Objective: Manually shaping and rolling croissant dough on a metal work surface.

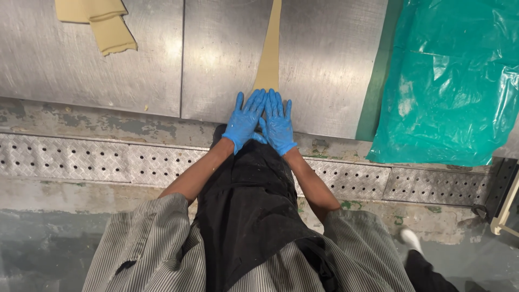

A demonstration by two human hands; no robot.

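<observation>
Nearest to me are my striped sleeves (146,243) and my black apron (248,205); below them is the wet grey floor (43,243), with a white shoe (411,239) off to the right; a little farther runs a bumpy metal step (97,159) full of small holes. Then comes the shiny metal table (135,59); my left hand (244,121) and my right hand (278,125), both in blue gloves, lie flat and open side by side, holding nothing, pressing the near end of a long thin dough strip (270,48). I think the near end is flat now and the far part is still to press; it runs away past the far edge. Far left lies a folded piece of dough (105,24); far right sits a green plastic sheet (448,81).
</observation>
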